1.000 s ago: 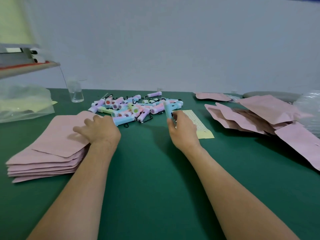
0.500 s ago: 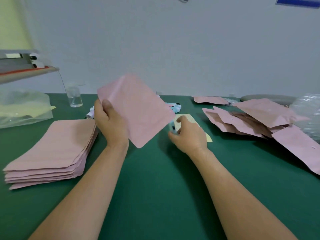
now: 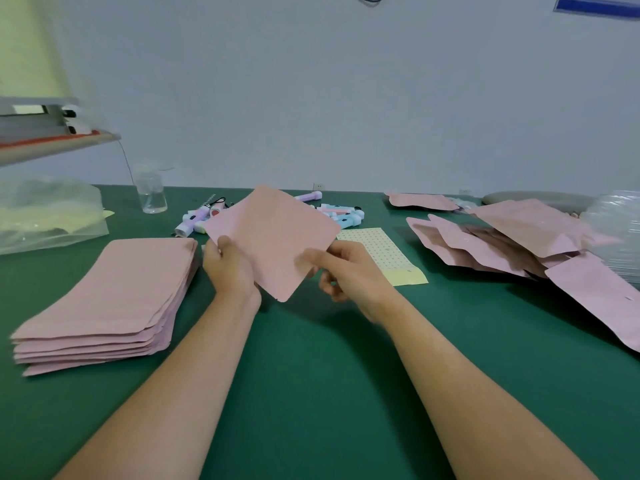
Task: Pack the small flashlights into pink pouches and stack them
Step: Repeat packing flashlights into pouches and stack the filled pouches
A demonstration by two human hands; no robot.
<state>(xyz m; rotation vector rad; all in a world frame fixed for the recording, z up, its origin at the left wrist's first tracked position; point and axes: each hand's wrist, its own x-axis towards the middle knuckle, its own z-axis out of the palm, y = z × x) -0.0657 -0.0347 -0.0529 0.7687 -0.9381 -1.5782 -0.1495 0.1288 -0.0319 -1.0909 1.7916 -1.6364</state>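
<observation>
I hold one flat pink pouch [image 3: 273, 233] tilted in the air above the green table [image 3: 311, 375]. My left hand [image 3: 230, 268] grips its left edge, thumb on the front. My right hand [image 3: 353, 271] pinches its lower right edge with thumb and forefinger, the other fingers curled; whether they hold a flashlight is hidden. Behind the pouch lies a pile of small pastel flashlights [image 3: 341, 214], mostly covered by it. A stack of empty pink pouches [image 3: 114, 292] lies at the left. Bulging pink pouches [image 3: 502, 244] lie overlapped at the right.
A yellow dotted sticker sheet [image 3: 388, 258] lies just right of my right hand. A clear glass [image 3: 150, 192] stands at the back left, next to a plastic bag [image 3: 48, 216]. Crumpled clear plastic [image 3: 616, 230] sits at the far right edge. A shelf juts out at the upper left.
My left hand lifted one pouch off the left stack and brought it to the middle. My right hand left the flashlight pile holding a blue flashlight and now pinches the pouch's edge.
</observation>
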